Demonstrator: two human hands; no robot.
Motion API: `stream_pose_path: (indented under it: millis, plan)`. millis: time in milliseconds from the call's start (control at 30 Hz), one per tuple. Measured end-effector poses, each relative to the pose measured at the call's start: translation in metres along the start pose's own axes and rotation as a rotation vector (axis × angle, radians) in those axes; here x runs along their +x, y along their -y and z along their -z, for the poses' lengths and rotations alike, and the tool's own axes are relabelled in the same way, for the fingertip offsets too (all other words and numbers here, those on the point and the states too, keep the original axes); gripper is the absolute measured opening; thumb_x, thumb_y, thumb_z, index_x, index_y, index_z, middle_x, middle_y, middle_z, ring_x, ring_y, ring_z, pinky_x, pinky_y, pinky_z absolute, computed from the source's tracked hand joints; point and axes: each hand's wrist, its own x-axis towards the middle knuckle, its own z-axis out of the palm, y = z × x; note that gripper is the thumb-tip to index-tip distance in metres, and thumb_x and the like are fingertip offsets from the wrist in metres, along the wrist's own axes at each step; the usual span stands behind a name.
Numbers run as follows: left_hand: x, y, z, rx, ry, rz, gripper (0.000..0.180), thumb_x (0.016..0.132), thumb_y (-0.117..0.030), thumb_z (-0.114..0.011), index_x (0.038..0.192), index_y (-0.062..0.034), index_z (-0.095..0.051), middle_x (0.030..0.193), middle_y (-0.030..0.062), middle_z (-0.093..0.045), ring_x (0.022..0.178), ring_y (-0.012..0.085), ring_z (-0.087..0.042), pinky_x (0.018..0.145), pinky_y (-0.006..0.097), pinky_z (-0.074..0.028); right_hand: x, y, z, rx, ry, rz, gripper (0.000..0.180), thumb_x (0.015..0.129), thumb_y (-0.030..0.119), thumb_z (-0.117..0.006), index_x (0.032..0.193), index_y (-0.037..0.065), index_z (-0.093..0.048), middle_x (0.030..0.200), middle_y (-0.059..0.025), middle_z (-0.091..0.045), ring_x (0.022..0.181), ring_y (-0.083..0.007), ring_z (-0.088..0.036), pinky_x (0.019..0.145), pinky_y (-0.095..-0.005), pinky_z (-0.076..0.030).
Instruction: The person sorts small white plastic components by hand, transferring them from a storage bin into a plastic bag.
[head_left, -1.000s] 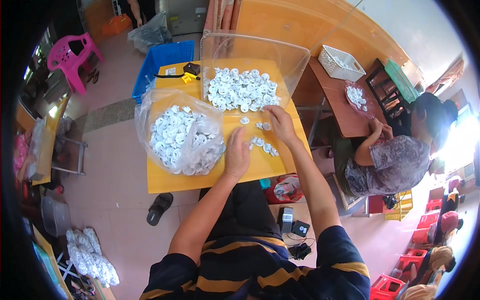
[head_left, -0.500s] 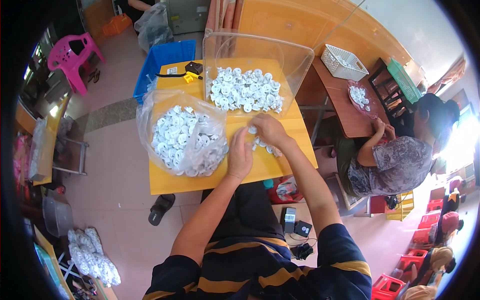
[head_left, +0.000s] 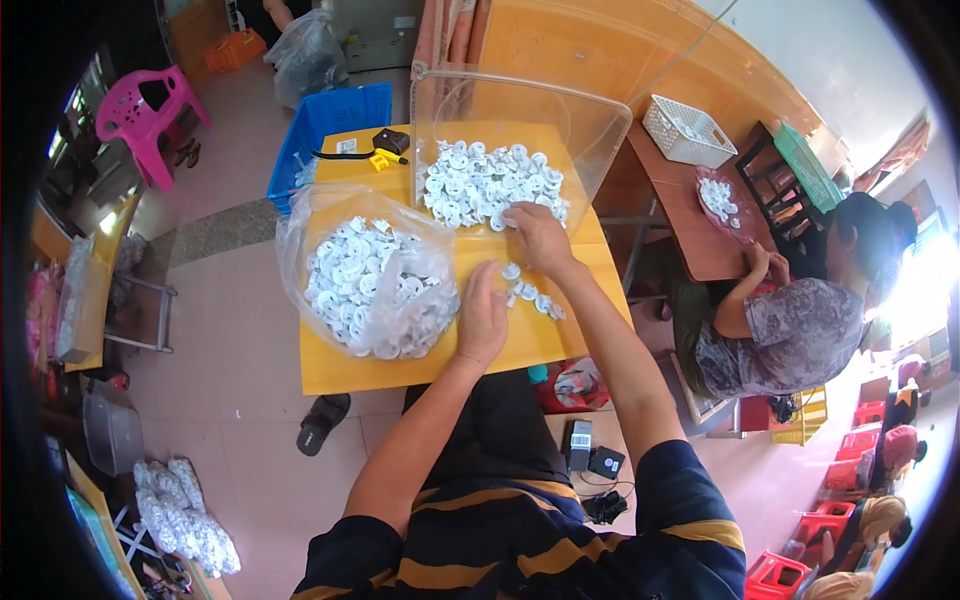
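My right hand (head_left: 541,240) reaches over the front edge of a clear plastic bin (head_left: 600,120), its fingertips closed on a small white round plastic part (head_left: 510,221) beside the heap. Inside the bin lies a pile of white round plastic parts (head_left: 480,180). My left hand (head_left: 484,318) rests on the yellow tabletop (head_left: 400,378), fingers stretched out and thumb side up, with nothing visible in it. Just left of it sits an open clear plastic bag (head_left: 300,235) full of similar white parts. Several loose white parts (head_left: 528,292) lie between my two hands and forearms.
A black and yellow tool (head_left: 388,150) lies at the table's back left, beside a blue crate (head_left: 325,105). On the right, a person (head_left: 790,310) sits at a brown table (head_left: 690,220) holding a pink dish (head_left: 718,200) of white parts and a white basket (head_left: 688,130).
My right hand has moved away from my left, forward to the clear bin's front edge. My left hand has lowered slightly, and the loose white parts show more fully.
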Motion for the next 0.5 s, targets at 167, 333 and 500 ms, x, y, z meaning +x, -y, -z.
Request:
stream_pose_path:
  millis: [167,333,500]
  plan:
    - [-0.002,0.004,0.002,0.022,-0.013,-0.010,0.046,0.094,-0.002,-0.049,0.140,0.0055,-0.050,0.139,0.0278,-0.055,0.133,0.0450,-0.051,0.116,0.047,-0.039,0.010,0.020,-0.010,-0.245,0.150,0.016,0.029,0.086,0.013,-0.065,0.115,0.015,-0.072,0.123,-0.0091,-0.069,0.120,-0.0317,-0.062,0.099,-0.0468,-0.049]
    - [-0.001,0.000,0.003,0.003,0.007,0.009,0.046,0.095,-0.002,-0.050,0.140,0.0052,-0.050,0.139,0.0272,-0.056,0.133,0.0448,-0.051,0.115,0.047,-0.039,0.006,0.021,-0.009,-0.234,0.199,-0.003,0.026,0.087,0.013,-0.064,0.112,0.016,-0.071,0.120,-0.0074,-0.069,0.117,-0.0318,-0.063,0.098,-0.0472,-0.049]
    - [0.001,-0.003,-0.001,-0.023,0.019,0.022,0.046,0.094,-0.002,-0.050,0.140,0.0050,-0.051,0.139,0.0270,-0.056,0.132,0.0448,-0.052,0.114,0.047,-0.040,-0.004,0.010,0.000,-0.211,0.185,0.021,0.022,0.085,0.012,-0.066,0.106,0.015,-0.072,0.118,-0.0065,-0.069,0.114,-0.0315,-0.064,0.094,-0.0462,-0.051]
